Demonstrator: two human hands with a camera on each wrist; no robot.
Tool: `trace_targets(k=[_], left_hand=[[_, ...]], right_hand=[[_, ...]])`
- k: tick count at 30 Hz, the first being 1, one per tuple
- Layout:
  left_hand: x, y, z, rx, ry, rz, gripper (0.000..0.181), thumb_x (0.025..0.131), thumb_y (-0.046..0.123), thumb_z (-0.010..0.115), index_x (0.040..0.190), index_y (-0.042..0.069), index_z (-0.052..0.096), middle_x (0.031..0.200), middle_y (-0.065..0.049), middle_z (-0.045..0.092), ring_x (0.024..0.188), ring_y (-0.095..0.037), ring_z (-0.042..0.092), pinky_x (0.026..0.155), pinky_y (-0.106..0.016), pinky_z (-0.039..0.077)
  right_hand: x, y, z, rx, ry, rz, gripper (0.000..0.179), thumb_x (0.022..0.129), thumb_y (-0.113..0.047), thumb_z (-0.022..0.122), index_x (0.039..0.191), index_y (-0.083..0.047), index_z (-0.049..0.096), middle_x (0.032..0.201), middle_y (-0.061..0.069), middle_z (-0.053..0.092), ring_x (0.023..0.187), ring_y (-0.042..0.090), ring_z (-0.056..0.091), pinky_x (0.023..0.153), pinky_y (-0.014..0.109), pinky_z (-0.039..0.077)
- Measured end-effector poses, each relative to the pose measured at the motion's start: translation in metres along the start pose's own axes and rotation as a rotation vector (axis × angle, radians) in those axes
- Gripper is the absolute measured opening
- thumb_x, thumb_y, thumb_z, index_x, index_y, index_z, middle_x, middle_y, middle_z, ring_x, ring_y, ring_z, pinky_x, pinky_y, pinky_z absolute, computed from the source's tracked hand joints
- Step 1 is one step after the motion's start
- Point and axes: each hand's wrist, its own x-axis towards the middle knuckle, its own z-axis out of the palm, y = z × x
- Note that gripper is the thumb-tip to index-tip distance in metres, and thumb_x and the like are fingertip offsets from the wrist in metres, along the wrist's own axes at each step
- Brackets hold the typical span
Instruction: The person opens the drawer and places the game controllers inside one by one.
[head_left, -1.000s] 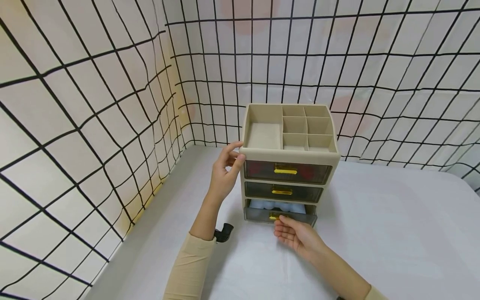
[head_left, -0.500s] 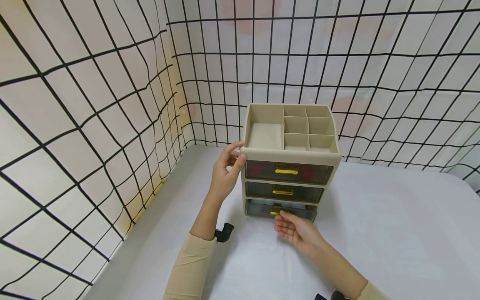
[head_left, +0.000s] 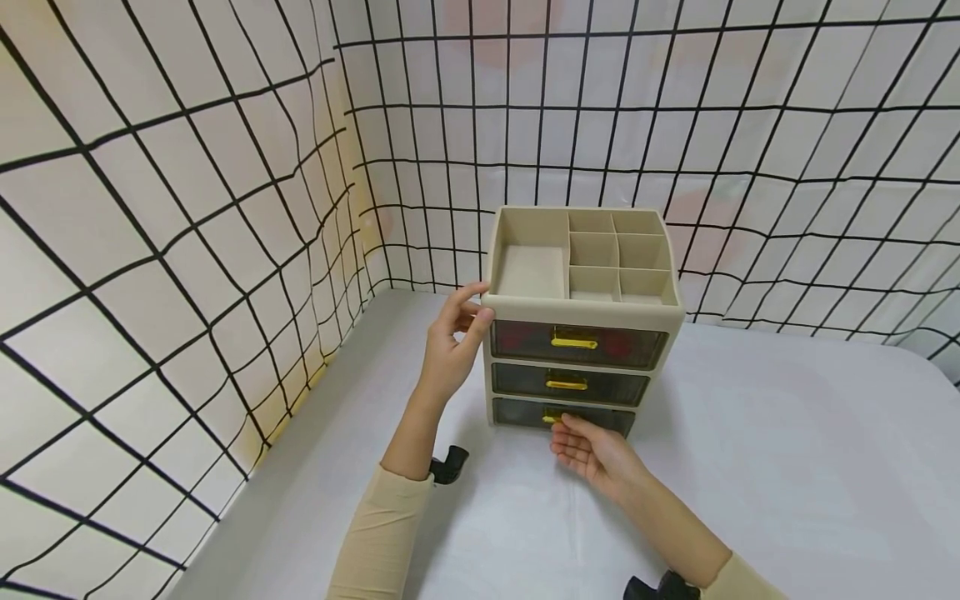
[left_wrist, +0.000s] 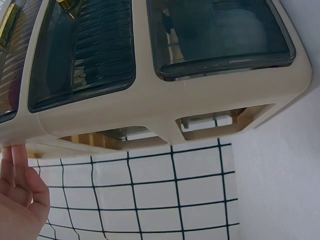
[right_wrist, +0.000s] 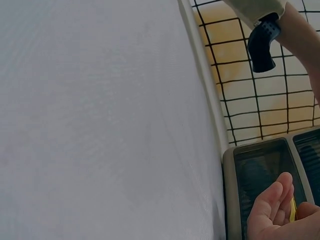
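Observation:
A beige desktop organizer (head_left: 583, 309) with three smoky see-through drawers stands on the white table. The bottom drawer (head_left: 517, 412) sits flush in the frame, level with the two above it. At its gold handle (head_left: 552, 417) is my right hand (head_left: 603, 458), pinching it; the right wrist view shows the handle (right_wrist: 293, 209) between thumb and fingers. My left hand (head_left: 452, 342) touches the organizer's upper left front corner with thumb and fingertips. In the left wrist view, the fingers (left_wrist: 19, 162) reach straight up to the organizer's side wall.
The organizer's top has one large compartment (head_left: 531, 271) and several small ones. Black wire grid panels (head_left: 420, 167) over white sheeting stand behind and to the left. Black wrist-worn devices (head_left: 450, 465) stick out beside both forearms. White tabletop (head_left: 787, 467) extends to the right.
The bottom drawer has slid back into the organizer, hiding the pale blue thing inside it. My right hand moved inward with the handle; my left hand stayed at the corner.

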Motion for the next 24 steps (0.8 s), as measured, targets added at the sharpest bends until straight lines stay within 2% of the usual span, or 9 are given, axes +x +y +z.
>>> trace_targets(k=[12,18,21,24], left_hand=[[0.0,0.002,0.0,-0.009,-0.005,-0.009,0.032,0.096,-0.003,0.054,0.128,-0.004,0.051,0.092,-0.024,0.058,0.08,-0.034,0.057,0.076,-0.037,0.046],[0.0,0.001,0.001,-0.011,-0.01,-0.012,0.033,0.096,-0.003,0.054,0.128,-0.004,0.05,0.092,-0.023,0.058,0.08,-0.031,0.057,0.076,-0.036,0.046],[0.0,-0.013,0.003,-0.014,-0.005,-0.014,0.034,0.096,-0.003,0.055,0.13,-0.001,0.051,0.093,-0.021,0.059,0.081,-0.031,0.057,0.077,-0.035,0.046],[0.0,-0.029,0.004,-0.021,0.001,-0.016,0.036,0.096,-0.002,0.056,0.131,0.003,0.052,0.094,-0.019,0.06,0.081,-0.029,0.058,0.077,-0.036,0.046]], right_hand=[[0.003,0.0,-0.001,0.006,0.003,-0.002,0.024,0.102,-0.013,0.051,0.089,-0.007,0.07,0.088,0.006,0.069,0.08,0.015,0.067,0.08,0.028,0.054],[0.001,-0.002,-0.002,0.0,0.002,-0.006,0.023,0.102,-0.014,0.052,0.09,-0.007,0.069,0.089,0.006,0.069,0.081,0.015,0.067,0.082,0.029,0.054],[0.001,-0.003,-0.003,-0.018,-0.028,-0.005,0.022,0.102,-0.012,0.051,0.094,-0.005,0.07,0.091,0.007,0.069,0.085,0.016,0.067,0.084,0.029,0.053],[0.0,-0.007,-0.008,-0.104,-0.082,-0.006,0.019,0.101,-0.009,0.052,0.101,0.001,0.069,0.095,0.009,0.07,0.089,0.017,0.068,0.085,0.03,0.053]])
